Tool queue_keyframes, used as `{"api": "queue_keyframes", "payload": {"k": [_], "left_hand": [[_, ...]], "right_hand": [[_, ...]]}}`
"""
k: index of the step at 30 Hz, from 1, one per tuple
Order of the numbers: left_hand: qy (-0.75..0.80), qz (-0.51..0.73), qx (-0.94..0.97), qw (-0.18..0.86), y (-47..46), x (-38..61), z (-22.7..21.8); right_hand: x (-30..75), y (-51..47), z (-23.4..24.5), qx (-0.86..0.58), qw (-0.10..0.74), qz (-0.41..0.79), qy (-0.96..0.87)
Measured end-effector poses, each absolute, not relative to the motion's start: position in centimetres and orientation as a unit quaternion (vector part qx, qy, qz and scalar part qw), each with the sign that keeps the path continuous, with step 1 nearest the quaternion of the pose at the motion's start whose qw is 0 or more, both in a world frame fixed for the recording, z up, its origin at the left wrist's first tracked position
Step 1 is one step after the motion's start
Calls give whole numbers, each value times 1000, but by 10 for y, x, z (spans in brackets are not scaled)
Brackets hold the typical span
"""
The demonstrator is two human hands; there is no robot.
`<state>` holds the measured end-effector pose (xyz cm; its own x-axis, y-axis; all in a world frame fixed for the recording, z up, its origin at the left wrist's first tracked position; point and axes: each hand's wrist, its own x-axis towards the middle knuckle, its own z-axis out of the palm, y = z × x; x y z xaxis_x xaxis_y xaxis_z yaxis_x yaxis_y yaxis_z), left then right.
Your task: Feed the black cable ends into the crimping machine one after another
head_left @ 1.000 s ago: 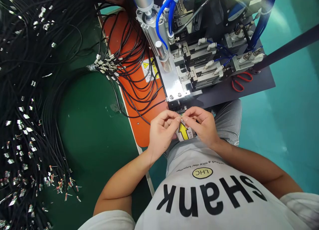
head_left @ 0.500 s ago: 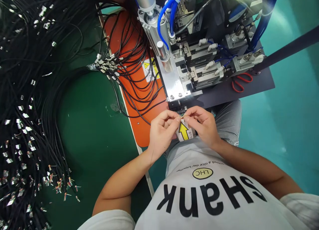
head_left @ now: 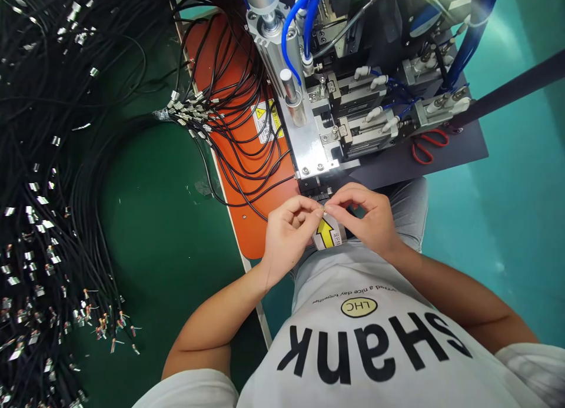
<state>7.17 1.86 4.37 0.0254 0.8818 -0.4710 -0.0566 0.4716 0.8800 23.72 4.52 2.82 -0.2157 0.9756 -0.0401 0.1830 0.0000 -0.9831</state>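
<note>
My left hand (head_left: pixel 290 228) is closed in a pinch, thumb against forefinger, on thin wires (head_left: pixel 324 209) whose small yellowish ends barely show. From the other side my right hand (head_left: pixel 364 216) pinches the same wires, its fingertips almost touching the left ones. Just beyond the fingertips is the front edge of a machine (head_left: pixel 313 152) with a metal plate and cylinders. Under the hands sits a label with a yellow arrow (head_left: pixel 325 234). Fingers hide most of the wires, and I cannot tell which cable they belong to.
Black cables (head_left: pixel 238 131) with metal connectors lie across an orange board (head_left: pixel 251 225) left of the machine. A large heap of cables (head_left: pixel 39 219) covers the green table (head_left: pixel 163 219). Red-handled scissors (head_left: pixel 430 144) rest on the dark base plate (head_left: pixel 463 146). Blue air hoses (head_left: pixel 289 43) run above.
My right hand has shifted slightly, its fingertips closing in on the left ones. Less of the wires shows between them. My left hand stays almost in place.
</note>
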Motion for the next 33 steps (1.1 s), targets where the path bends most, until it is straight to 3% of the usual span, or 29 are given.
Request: {"api": "queue_keyframes", "payload": {"k": [4,10,17,33], "left_hand": [[591,391,409,575,15,74,38],[516,424,648,365,6,76,23],[517,298,759,260,32,60,16],[502,249,809,180,42,52,-6]], "right_hand": [[236,42,24,-489,395,500,-596],[243,28,17,-489,367,616,-497],[245,57,-4,-526,361,612,-468],[239,71,-25,-548,358,647,-391]]}}
